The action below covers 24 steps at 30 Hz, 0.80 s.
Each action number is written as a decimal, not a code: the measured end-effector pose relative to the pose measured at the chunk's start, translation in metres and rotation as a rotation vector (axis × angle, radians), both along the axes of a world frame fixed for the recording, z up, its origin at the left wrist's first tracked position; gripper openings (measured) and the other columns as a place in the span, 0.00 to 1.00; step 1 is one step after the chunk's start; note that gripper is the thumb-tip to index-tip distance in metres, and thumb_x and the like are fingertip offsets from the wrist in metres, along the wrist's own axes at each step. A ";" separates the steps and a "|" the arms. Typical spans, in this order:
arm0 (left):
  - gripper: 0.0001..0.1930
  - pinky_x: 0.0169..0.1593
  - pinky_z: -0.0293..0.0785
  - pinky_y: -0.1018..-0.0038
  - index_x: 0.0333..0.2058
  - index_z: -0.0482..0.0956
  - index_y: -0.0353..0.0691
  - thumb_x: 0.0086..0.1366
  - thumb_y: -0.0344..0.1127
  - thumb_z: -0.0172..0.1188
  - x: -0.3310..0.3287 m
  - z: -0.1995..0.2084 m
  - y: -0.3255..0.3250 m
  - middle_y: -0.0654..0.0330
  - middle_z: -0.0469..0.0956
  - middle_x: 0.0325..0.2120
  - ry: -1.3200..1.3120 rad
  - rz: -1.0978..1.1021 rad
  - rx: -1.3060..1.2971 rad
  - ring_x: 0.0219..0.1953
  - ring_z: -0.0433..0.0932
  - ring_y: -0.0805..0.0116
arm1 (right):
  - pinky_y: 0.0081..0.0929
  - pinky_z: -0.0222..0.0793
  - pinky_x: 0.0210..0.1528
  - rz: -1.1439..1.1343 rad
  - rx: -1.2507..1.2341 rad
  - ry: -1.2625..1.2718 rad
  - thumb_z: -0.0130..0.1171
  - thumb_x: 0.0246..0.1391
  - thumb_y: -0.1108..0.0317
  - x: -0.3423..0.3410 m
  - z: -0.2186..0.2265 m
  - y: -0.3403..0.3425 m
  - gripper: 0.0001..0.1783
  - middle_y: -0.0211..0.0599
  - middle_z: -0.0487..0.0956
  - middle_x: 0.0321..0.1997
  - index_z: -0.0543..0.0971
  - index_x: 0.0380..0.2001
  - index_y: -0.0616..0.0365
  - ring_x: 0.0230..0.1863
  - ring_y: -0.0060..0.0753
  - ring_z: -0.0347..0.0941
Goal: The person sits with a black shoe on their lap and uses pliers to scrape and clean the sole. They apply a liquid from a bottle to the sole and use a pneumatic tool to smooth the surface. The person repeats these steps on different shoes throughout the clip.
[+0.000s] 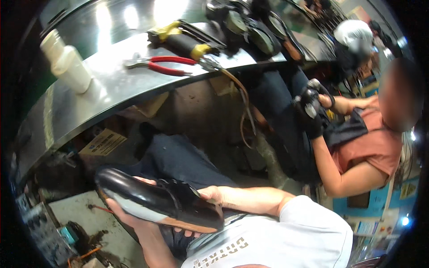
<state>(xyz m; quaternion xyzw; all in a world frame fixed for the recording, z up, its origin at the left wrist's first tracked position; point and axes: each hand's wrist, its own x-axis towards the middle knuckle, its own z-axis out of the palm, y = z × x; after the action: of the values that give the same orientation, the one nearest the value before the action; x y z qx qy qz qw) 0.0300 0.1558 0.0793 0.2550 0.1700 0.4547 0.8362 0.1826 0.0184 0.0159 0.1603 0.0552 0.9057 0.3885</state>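
Observation:
A glossy black leather lace-up shoe (143, 192) lies across my lap, its toe to the left and its heel to the lower right. Along its near side run a pale grey-white band and a brown sole edge. My left hand (123, 215) is closed round the forepart, with the palm against the side and fingertips showing over the top. At the opening, the thumb side of my right hand (211, 195) grips the heel half. More fingertips show beneath the sole edge.
On the metal bench (107, 96) are a white plastic bottle (71, 67), red-handled pliers (167, 64), a yellow-and-black power tool (181, 42) with a hanging hose, and several black shoes (261, 40). A co-worker (366, 152) sits at right, with a dark gloved hand (312, 118). A labelled cardboard piece (103, 142) lies below.

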 end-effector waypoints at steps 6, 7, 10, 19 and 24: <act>0.42 0.59 0.71 0.54 0.64 0.60 0.34 0.67 0.67 0.46 0.024 -0.001 0.016 0.44 0.72 0.53 -0.224 -0.169 0.072 0.51 0.75 0.51 | 0.61 0.67 0.61 -0.123 -0.034 -0.082 0.66 0.53 0.55 0.018 0.013 -0.012 0.49 0.70 0.60 0.66 0.52 0.67 0.70 0.64 0.66 0.64; 0.43 0.61 0.68 0.53 0.64 0.60 0.34 0.66 0.68 0.48 0.031 -0.002 0.017 0.44 0.71 0.53 -0.263 -0.185 0.082 0.53 0.74 0.51 | 0.58 0.66 0.61 -0.151 -0.036 -0.095 0.67 0.51 0.55 0.021 0.017 -0.012 0.50 0.67 0.61 0.65 0.53 0.67 0.69 0.64 0.63 0.65; 0.45 0.64 0.65 0.53 0.65 0.59 0.35 0.65 0.70 0.48 0.051 -0.006 0.014 0.45 0.69 0.57 -0.251 -0.213 0.183 0.57 0.71 0.49 | 0.50 0.65 0.63 -0.304 -0.034 -0.262 0.70 0.47 0.57 0.034 0.030 -0.016 0.52 0.58 0.65 0.65 0.54 0.68 0.66 0.63 0.53 0.66; 0.27 0.59 0.66 0.61 0.60 0.65 0.38 0.74 0.54 0.46 0.003 -0.111 -0.038 0.52 0.74 0.50 0.362 -0.364 -0.213 0.52 0.73 0.56 | 0.34 0.70 0.57 -0.793 -0.152 -1.318 0.70 0.48 0.63 0.126 0.157 0.032 0.39 0.36 0.76 0.54 0.64 0.62 0.56 0.54 0.29 0.73; 0.26 0.54 0.71 0.66 0.58 0.65 0.32 0.75 0.49 0.46 -0.039 -0.160 -0.057 0.48 0.72 0.51 0.453 -0.287 -0.385 0.51 0.74 0.57 | 0.39 0.79 0.38 -1.160 -0.153 -1.586 0.69 0.44 0.64 0.223 0.198 0.138 0.15 0.40 0.83 0.34 0.81 0.35 0.59 0.35 0.36 0.82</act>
<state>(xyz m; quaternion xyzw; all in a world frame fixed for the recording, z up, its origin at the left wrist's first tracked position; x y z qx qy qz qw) -0.0088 0.0992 -0.0810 0.2084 0.3966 0.2235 0.8656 0.4056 0.1563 0.2141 -0.5169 -0.2501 0.4137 0.7065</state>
